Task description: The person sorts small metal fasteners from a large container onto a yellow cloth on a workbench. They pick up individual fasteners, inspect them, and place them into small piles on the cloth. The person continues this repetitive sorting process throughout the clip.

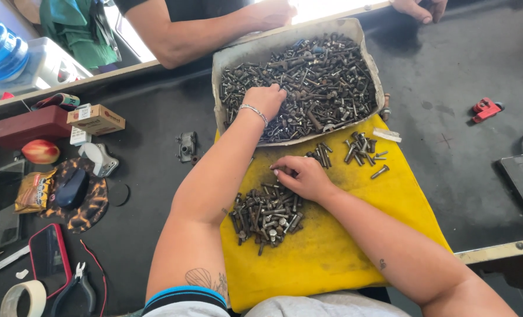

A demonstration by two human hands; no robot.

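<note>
**Trainee:** Where were my hands at this step, taking the yellow cloth as reference?

**Instructor:** Your left hand had reached past the cloth's far edge into the tray of mixed bolts, fingers curled down among the hardware. Whether it had closed on a bolt cannot be told; the fingertips were buried. Your right hand rested on the cloth near its centre, fingers pinched together at the far side of the large bolt pile. It appeared to hold a small fastener, but the piece itself was hidden.

**Trainee:** Which step was that?

**Instructor:** By my judgement, sorting: bolts drawn from the tray and grouped on the cloth. Two smaller groups lay toward the cloth's far right corner, with one loose bolt just beside them.

**Trainee:** What did the next move call for?

**Instructor:** Probably a clean single pick from the tangled tray, then a match by size to the correct group. Another person's forearm lay beyond the tray, well apart from your hands.
</note>
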